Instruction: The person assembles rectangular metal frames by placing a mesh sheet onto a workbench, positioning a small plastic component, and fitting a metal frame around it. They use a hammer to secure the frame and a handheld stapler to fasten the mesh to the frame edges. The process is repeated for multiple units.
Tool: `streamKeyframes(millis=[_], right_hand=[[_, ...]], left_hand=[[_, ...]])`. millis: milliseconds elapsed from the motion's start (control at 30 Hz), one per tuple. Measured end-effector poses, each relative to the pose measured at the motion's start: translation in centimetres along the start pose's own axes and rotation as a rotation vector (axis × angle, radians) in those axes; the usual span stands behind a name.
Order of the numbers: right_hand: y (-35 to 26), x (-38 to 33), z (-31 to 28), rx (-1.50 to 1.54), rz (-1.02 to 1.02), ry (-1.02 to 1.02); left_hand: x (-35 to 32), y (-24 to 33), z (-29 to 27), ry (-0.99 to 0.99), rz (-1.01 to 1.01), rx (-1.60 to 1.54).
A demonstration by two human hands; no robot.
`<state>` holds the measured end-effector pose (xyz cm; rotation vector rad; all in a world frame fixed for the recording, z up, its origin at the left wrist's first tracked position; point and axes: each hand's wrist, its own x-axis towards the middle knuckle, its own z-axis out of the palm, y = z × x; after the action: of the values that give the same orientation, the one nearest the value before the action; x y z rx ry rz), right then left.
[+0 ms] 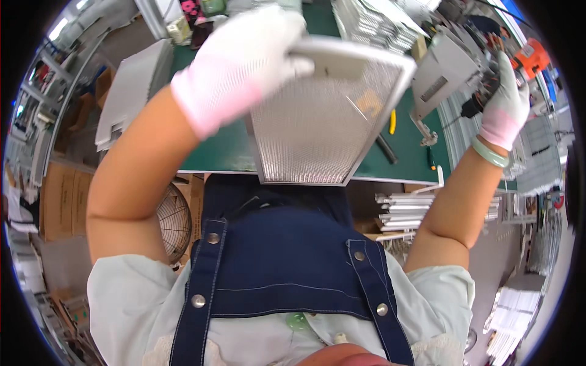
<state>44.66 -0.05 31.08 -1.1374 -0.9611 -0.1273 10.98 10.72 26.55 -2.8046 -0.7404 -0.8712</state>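
My left hand (244, 58), in a white and pink glove, grips the top edge of a rectangular metal mesh filter panel (317, 128) and holds it tilted above the green worktable (226, 152). My right hand (503, 100), also gloved, with a pale green bangle on the wrist, reaches to the far right and is closed on a black and orange power tool (519, 61). A grey metal fixture (442, 76) stands between the panel and the tool.
Stacks of mesh panels (372, 21) lie at the table's back. A yellow-handled tool (392, 122) and a dark rod rest on the green mat. Metal strips (406, 210) sit under the table's right side, a fan guard (174, 222) and cardboard boxes at lower left.
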Motion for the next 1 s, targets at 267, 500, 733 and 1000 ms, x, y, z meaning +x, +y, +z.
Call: streamKeyframes(millis=[267, 500, 733, 1000], right_hand=[[1.9, -7.7, 5.7, 0.127, 0.021, -0.144], [1.3, -8.8, 6.2, 0.254, 0.065, -0.240], [0.5, -9.5, 6.3, 0.435, 0.112, -0.263], [-1.0, -5.2, 4.8, 0.437, -0.044, -0.142]], left_hand=[[-8.9, 9.3, 2.6, -0.408, 0.051, -0.202], [-9.1, 9.3, 3.6, -0.423, 0.066, -0.258], [-8.6, 8.9, 4.4, -0.391, 0.087, -0.409], [-5.6, 7.5, 6.0, -0.344, 0.106, -0.416]])
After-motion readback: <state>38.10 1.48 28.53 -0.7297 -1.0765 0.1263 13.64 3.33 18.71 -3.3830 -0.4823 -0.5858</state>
